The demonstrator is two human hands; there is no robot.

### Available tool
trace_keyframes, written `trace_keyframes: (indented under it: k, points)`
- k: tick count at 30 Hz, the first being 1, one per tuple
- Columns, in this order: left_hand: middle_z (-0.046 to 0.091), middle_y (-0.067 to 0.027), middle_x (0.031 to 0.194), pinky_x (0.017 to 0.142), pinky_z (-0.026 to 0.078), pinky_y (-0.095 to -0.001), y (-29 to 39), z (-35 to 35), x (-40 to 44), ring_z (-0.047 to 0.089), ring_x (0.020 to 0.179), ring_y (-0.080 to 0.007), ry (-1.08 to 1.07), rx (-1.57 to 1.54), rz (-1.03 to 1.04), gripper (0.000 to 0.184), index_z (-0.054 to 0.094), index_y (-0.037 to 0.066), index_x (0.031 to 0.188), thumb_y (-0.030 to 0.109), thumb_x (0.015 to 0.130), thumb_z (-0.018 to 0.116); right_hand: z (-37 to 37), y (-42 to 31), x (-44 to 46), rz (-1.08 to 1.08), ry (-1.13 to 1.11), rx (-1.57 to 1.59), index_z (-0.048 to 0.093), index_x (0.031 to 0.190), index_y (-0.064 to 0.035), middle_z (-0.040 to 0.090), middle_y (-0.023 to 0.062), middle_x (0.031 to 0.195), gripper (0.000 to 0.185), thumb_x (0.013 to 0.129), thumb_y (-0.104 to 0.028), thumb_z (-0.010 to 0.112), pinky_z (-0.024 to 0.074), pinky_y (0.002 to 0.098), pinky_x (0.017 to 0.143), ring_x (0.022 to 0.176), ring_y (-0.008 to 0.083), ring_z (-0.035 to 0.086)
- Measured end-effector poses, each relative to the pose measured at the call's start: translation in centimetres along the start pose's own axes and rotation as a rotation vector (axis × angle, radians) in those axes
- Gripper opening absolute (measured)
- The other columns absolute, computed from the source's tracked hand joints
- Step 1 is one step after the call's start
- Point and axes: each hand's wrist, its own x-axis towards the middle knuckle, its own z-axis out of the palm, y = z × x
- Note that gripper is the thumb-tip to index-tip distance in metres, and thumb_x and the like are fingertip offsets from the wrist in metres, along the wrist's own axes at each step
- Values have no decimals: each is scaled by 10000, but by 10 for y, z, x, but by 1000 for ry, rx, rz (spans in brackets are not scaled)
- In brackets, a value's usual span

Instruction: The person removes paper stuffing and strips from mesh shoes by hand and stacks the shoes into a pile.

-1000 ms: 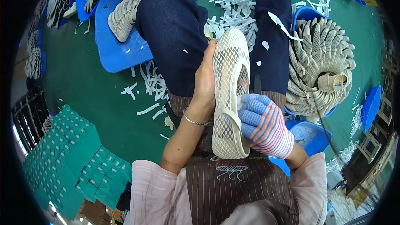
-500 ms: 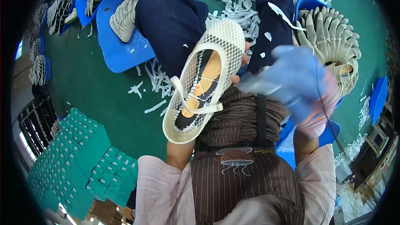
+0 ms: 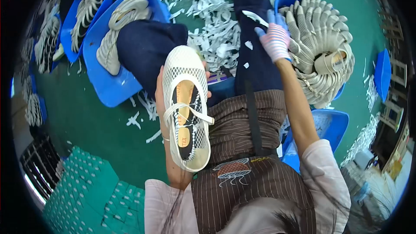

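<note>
A cream mesh shoe (image 3: 200,141) with a thin strap rests in my left hand (image 3: 160,91), its opening facing up and the insole showing. My left fingers wrap round it from beneath and are partly hidden. My right hand (image 3: 276,39), in a striped glove with blue fingertips, is stretched out at the left edge of a ring of stacked mesh shoes (image 3: 320,30). Its fingers are apart and seem to hold nothing. A white paper strip (image 3: 255,17) lies on the dark trouser leg (image 3: 255,67) beside the glove.
Blue bins (image 3: 102,87) with more shoes stand at the left, and another blue bin (image 3: 331,123) is beside my right elbow. White scraps (image 3: 208,34) cover the green floor (image 3: 104,134) between the legs. Green boxes (image 3: 93,182) are stacked at lower left.
My right hand has left the shoe and moved up and right to the stacked shoes. The shoe has turned from its side to opening up and shifted left with my left hand.
</note>
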Motion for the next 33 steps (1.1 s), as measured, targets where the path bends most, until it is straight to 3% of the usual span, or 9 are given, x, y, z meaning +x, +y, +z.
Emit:
trace_keyframes:
  k: [5, 7, 10, 12, 14, 19, 23, 27, 33]
  points:
    - [496, -233, 1288, 708, 584, -483, 0, 5, 2, 574, 1094, -356, 69, 43, 65, 674, 306, 4, 1402, 477, 931, 398, 23, -42, -15, -293, -478, 592, 532, 1247, -86, 580, 119, 1230, 506, 769, -225, 626, 453, 405, 903, 1054, 330, 575]
    - [489, -233, 1295, 710, 582, -484, 2, 4, 0, 571, 1100, -355, 64, 48, 66, 671, 309, 4, 1402, 474, 930, 397, 19, -48, -14, -348, 207, 525, 554, 1224, -82, 622, 136, 1141, 479, 775, -236, 624, 484, 377, 840, 964, 325, 610]
    - [488, -230, 1297, 713, 581, -485, 7, -5, -9, 570, 1100, -357, 113, 103, 112, 673, 308, 4, 1402, 480, 932, 388, 26, -42, -16, 35, 359, -6, 594, 1167, -60, 654, 145, 1041, 424, 790, -252, 623, 497, 355, 801, 892, 317, 629]
    - [488, -225, 1299, 716, 578, -487, 27, -31, -20, 568, 1101, -359, 148, 156, 130, 679, 305, 7, 1405, 490, 933, 377, 36, -88, -50, -135, -446, 760, 614, 1122, -30, 668, 135, 990, 399, 803, -270, 625, 493, 345, 802, 867, 295, 638]
    - [486, -220, 1304, 720, 575, -490, 50, -57, -32, 565, 1103, -361, 161, 184, 122, 686, 301, 11, 1409, 501, 935, 367, 3, -129, -75, -227, -108, 1106, 621, 1092, -2, 676, 119, 959, 335, 853, -234, 588, 498, 338, 744, 797, 247, 638]
    - [461, -203, 1342, 727, 564, -469, 61, -55, -13, 539, 1141, -341, 295, 472, 335, 680, 287, 29, 1424, 501, 939, 354, -46, -159, -130, 273, -1159, 1907, 602, 1086, -39, 613, 14, 854, 226, 886, -129, 548, 453, 277, 617, 679, 133, 530]
    - [428, -204, 1375, 833, 529, -478, 47, -32, 3, 489, 1206, -334, 438, 693, 551, 689, 275, 40, 1434, 504, 933, 365, -67, -156, -146, -9, -936, 1645, 578, 1098, -70, 567, -41, 870, 261, 838, -97, 584, 397, 214, 630, 711, 55, 450]
    - [372, -208, 1420, 1014, 388, -501, 34, -11, 15, 400, 1289, -332, 44, 1282, 576, 704, 268, 14, 1433, 479, 921, 402, -88, -66, -113, 239, -410, 1495, 591, 1082, -45, 609, 19, 862, 233, 860, -112, 579, 439, 236, 667, 726, 95, 516]
    - [279, -295, 1438, 1066, 292, -500, -26, 84, -31, 273, 1357, -382, -948, 743, -68, 781, 247, -44, 1419, 342, 840, 600, -74, 182, -83, 698, 609, 548, 606, 1044, -20, 662, 118, 867, 225, 848, -124, 568, 494, 298, 724, 757, 214, 610]
